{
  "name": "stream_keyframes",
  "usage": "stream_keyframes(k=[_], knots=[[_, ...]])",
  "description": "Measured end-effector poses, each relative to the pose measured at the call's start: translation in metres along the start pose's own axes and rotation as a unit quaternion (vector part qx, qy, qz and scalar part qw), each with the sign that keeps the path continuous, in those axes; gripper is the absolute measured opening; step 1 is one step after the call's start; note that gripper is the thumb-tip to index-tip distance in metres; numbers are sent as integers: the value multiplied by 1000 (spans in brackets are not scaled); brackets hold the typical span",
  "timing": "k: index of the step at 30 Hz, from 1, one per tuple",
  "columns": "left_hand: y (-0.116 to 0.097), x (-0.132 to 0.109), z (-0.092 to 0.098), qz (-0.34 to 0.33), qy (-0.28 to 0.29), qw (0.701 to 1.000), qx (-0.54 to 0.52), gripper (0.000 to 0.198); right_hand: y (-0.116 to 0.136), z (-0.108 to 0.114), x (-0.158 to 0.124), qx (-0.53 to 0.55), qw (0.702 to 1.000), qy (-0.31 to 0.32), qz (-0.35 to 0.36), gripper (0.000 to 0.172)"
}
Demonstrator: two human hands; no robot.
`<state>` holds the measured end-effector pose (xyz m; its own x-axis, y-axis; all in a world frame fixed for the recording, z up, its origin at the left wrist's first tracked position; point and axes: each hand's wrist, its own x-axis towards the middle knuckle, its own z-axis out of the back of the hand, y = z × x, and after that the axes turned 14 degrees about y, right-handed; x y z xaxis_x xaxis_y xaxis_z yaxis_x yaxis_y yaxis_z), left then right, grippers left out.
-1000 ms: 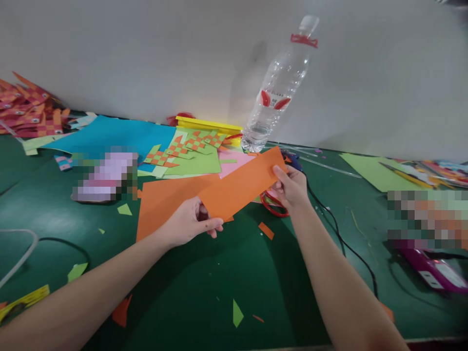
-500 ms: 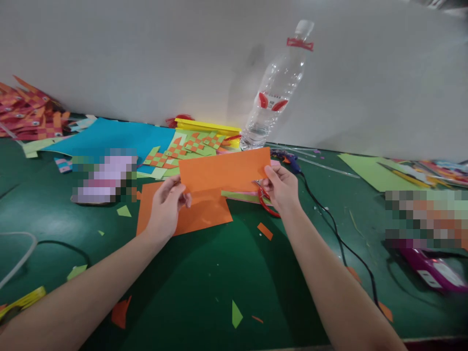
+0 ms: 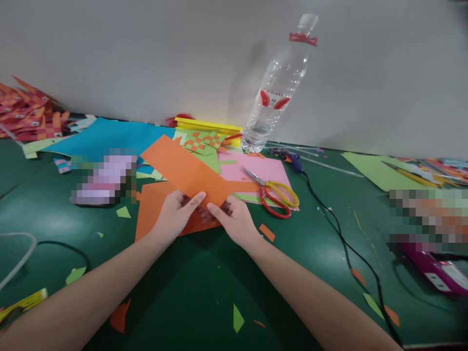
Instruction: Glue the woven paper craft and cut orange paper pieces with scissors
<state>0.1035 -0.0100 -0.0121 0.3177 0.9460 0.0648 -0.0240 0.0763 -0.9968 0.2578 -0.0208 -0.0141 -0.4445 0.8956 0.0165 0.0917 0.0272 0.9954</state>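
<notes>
Fingers (image 3: pixel 197 199) of the left hand (image 3: pixel 174 214) and right hand (image 3: pixel 239 223) are pinching the lower end of an orange strip (image 3: pixel 186 168) around mid-frame, thumbs on top, its far end pointing upper left. Bigger orange sheet's (image 3: pixel 151 202) lying beneath on the green table (image 3: pixel 204 292). Scissors (image 3: pixel 262 182) are sitting partly on pink paper (image 3: pixel 270 168), right of center.

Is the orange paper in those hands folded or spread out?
Spread out, apparently: the orange paper shows one flat face, no crease visible. The left hand and right hand cover part of its near end.
</notes>
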Motion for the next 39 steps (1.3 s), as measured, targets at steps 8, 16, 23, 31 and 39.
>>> stream_keyframes(k=[8, 16, 23, 31, 39], knots=[[4, 2, 2, 34, -27, 999, 32, 35, -8, 26, 10, -10, 991, -116, 60, 26], [9, 2, 2, 48, -37, 998, 6, 37, -4, 23, 8, -25, 985, -154, 66, 24], [9, 1, 4, 64, -55, 996, 36, 35, 0, 22, 7, -52, 984, -157, 59, 25], [6, 0, 4, 81, -50, 995, 41, 36, -1, 22, 8, -55, 985, -150, 63, 28], [6, 0, 3, 55, -59, 997, 0, 31, -1, 24, 9, -50, 989, -134, 44, 27]])
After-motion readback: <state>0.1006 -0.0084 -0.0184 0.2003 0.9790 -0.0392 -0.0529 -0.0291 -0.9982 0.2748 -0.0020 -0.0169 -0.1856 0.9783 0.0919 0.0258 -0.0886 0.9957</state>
